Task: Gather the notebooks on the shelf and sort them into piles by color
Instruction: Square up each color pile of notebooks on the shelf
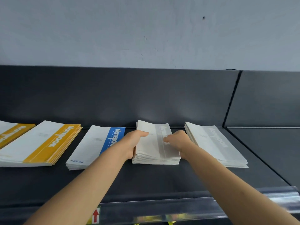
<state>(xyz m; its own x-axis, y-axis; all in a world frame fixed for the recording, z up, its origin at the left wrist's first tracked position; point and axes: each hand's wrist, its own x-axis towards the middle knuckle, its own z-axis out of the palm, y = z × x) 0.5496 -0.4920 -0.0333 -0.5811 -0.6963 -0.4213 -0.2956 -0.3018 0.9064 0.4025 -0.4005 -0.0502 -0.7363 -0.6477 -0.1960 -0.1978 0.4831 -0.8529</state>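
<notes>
Several piles of notebooks lie on a dark shelf (146, 181). A middle pile with grey bands (155, 151) sits between my hands. My left hand (133, 142) grips its left edge, thumb laid over the top cover. My right hand (178, 140) grips its right edge, thumb on the grey band. To the right lies a second grey-banded pile (217, 143). Left of my left arm is a blue-banded pile (94, 146), partly hidden by that arm. Further left lies a yellow-banded pile (40, 143), and another yellow one (9, 133) is cut off by the frame edge.
The shelf has a dark back panel (113, 95) under a grey wall. A clear plastic price rail (162, 208) runs along the front edge, with a red arrow sticker (95, 215). A seam (232, 98) divides off a neighbouring shelf section on the right.
</notes>
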